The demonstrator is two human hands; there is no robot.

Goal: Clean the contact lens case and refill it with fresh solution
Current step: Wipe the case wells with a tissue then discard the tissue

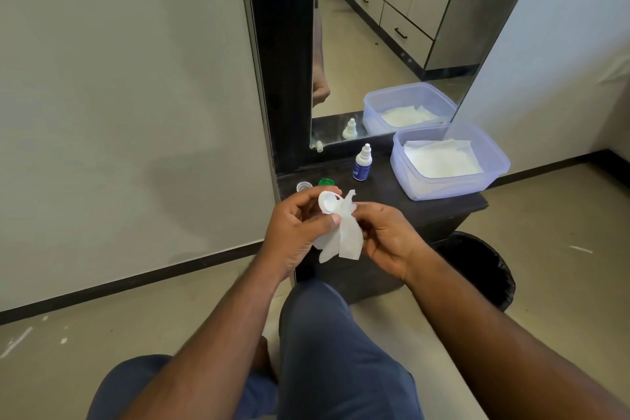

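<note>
My left hand [296, 232] grips the white contact lens case [328, 202], one open well facing me, just in front of the dark shelf. My right hand [385, 235] pinches a white tissue [344, 235] whose twisted tip pokes up beside the case; the rest of the tissue hangs down between both hands. On the shelf behind the hands lie a clear white cap [304, 186] and a green cap [326, 182]. A small solution bottle [362, 163] with a blue label and white nozzle stands upright further back.
A translucent plastic tub [491, 177] holding white tissues sits at the right end of the dark shelf [443, 204], against a tall mirror [375, 44]. A black lined waste bin [484, 266] stands on the floor below right. My knees in blue trousers are below.
</note>
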